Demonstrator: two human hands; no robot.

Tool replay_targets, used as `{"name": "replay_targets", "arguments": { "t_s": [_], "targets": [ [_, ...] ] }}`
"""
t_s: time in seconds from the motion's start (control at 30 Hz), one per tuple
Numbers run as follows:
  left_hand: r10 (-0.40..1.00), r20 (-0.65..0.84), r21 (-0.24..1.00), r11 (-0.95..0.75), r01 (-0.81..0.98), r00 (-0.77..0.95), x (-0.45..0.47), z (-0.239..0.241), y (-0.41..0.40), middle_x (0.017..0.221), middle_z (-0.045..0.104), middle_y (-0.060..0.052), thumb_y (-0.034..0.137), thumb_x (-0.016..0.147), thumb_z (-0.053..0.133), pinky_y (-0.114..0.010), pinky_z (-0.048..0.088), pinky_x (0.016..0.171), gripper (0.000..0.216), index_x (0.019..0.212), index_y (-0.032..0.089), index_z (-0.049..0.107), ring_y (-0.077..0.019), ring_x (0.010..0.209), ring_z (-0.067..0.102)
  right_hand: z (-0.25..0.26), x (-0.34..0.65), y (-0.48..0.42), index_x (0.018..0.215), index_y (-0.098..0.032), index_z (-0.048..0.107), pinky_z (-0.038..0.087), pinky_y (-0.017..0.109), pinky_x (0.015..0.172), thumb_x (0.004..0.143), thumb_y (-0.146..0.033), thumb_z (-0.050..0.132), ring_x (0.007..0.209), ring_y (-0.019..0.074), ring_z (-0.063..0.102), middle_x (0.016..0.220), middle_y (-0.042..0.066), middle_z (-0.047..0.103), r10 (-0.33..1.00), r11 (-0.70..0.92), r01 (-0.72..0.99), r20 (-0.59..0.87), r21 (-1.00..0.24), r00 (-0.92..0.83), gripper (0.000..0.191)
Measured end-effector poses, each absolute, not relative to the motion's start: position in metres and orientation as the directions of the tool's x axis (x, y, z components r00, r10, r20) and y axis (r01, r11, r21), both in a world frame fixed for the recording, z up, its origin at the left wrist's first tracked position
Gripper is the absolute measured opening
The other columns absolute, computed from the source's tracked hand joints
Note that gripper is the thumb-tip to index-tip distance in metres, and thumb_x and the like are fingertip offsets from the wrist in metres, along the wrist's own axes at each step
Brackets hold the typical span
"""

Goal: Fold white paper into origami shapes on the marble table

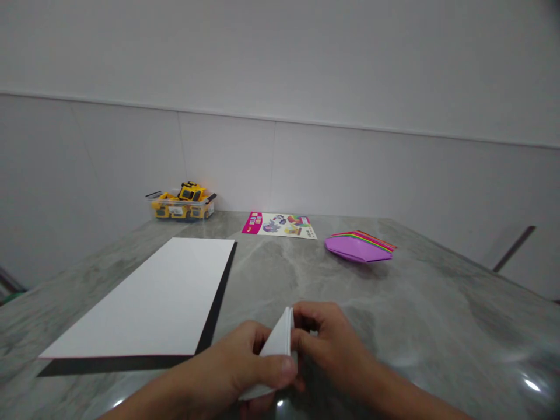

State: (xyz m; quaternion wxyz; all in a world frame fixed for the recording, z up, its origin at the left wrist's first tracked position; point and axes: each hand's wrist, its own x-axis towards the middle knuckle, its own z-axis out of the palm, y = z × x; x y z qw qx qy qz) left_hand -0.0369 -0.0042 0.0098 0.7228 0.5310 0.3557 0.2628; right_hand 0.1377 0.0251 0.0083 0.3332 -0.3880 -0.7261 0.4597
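Note:
A small piece of folded white paper (279, 337) is held between my two hands, low in the middle of the head view. It has a pointed top and several layers along its right edge. My left hand (245, 361) grips it from the left, thumb pressed across its front. On the other side, my right hand (326, 338) pinches the layered edge with thumb and index finger. The rest of the right fingers curl in, and the paper's lower part is partly hidden behind my left thumb.
White sheets (153, 297) lie over a black sheet (219, 303) on the grey marbled table (433, 303). Farther back are a clear box (179, 205) of yellow toy vehicles, a printed booklet (280, 225) and a purple folded-paper piece (359, 248) with rainbow edges. A white wall stands behind.

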Motion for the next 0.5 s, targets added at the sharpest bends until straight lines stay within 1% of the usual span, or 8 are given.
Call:
{"name": "replay_targets", "arguments": {
  "t_s": [0.07,0.13,0.2,0.27,0.33,0.4,0.47,0.5],
  "targets": [
    [0.804,-0.239,0.969,0.231,0.085,0.544,-0.036,0.011,-0.004,0.052,0.047,0.005,0.036,0.066,0.070,-0.017,0.023,0.038,0.029,0.080,0.011,0.066,-0.0053,0.041,0.034,0.010,0.138,0.025,0.065,-0.015,0.061,0.041,0.021,0.057,0.074,-0.013,0.056,0.061,0.0119,0.054,0.064,-0.001,0.058,0.858,0.320,0.255,0.166,-0.912,-0.486,0.010],
    [0.850,-0.230,0.972,0.178,0.152,0.474,-0.035,0.013,-0.003,0.055,0.050,0.005,0.029,0.063,0.072,-0.017,0.025,0.040,0.025,0.081,0.012,0.067,-0.0062,0.045,0.037,0.011,0.139,0.026,0.067,-0.015,0.060,0.040,0.022,0.058,0.079,-0.018,0.054,0.064,0.0121,0.053,0.068,0.000,0.056,0.837,0.381,0.237,0.225,-0.894,-0.498,0.014],
    [0.882,-0.207,0.974,0.146,0.172,0.424,-0.033,0.015,-0.003,0.061,0.056,0.004,0.024,0.061,0.072,-0.017,0.030,0.045,0.026,0.084,0.013,0.068,-0.0078,0.051,0.041,0.010,0.139,0.025,0.067,-0.015,0.058,0.039,0.023,0.059,0.086,-0.028,0.047,0.065,0.0124,0.050,0.069,0.000,0.053,0.806,0.428,0.192,0.277,-0.883,-0.523,0.025],
    [0.904,-0.154,0.984,0.102,0.148,0.398,-0.030,0.016,-0.004,0.069,0.060,0.003,0.021,0.063,0.070,-0.017,0.034,0.051,0.027,0.089,0.013,0.069,-0.0092,0.057,0.046,0.010,0.139,0.023,0.071,-0.016,0.057,0.038,0.025,0.061,0.089,-0.037,0.042,0.067,0.0135,0.050,0.071,0.001,0.053,0.784,0.459,0.169,0.309,-0.872,-0.539,0.032],
    [0.920,-0.116,0.989,0.070,0.134,0.374,-0.027,0.015,-0.004,0.070,0.061,0.002,0.021,0.066,0.068,-0.018,0.037,0.054,0.024,0.088,0.012,0.069,-0.0094,0.059,0.047,0.009,0.136,0.020,0.076,-0.016,0.058,0.039,0.026,0.065,0.086,-0.039,0.049,0.071,0.0150,0.051,0.075,0.002,0.056,0.810,0.469,0.240,0.304,-0.850,-0.502,0.026],
    [0.924,-0.127,0.984,0.073,0.160,0.362,-0.024,0.012,-0.005,0.066,0.059,0.003,0.021,0.066,0.067,-0.018,0.036,0.050,0.022,0.086,0.012,0.069,-0.0089,0.054,0.047,0.009,0.134,0.017,0.079,-0.016,0.058,0.039,0.027,0.065,0.082,-0.033,0.056,0.071,0.0155,0.052,0.076,0.001,0.058,0.861,0.432,0.355,0.262,-0.829,-0.436,0.017],
    [0.899,-0.181,0.975,0.112,0.190,0.398,-0.023,0.009,-0.006,0.066,0.059,0.002,0.021,0.067,0.065,-0.018,0.036,0.045,0.026,0.091,0.012,0.068,-0.0085,0.048,0.046,0.010,0.133,0.016,0.075,-0.017,0.058,0.038,0.026,0.062,0.082,-0.029,0.056,0.066,0.0142,0.051,0.069,0.000,0.057,0.899,0.382,0.415,0.229,-0.826,-0.373,0.014],
    [0.886,-0.196,0.973,0.122,0.196,0.420,-0.022,0.008,-0.007,0.068,0.060,0.002,0.021,0.069,0.063,-0.019,0.036,0.043,0.029,0.097,0.013,0.067,-0.0084,0.047,0.046,0.011,0.132,0.015,0.072,-0.017,0.057,0.038,0.026,0.061,0.084,-0.028,0.053,0.064,0.0137,0.051,0.066,-0.001,0.057,0.903,0.378,0.415,0.231,-0.827,-0.361,0.016]
  ]
}}
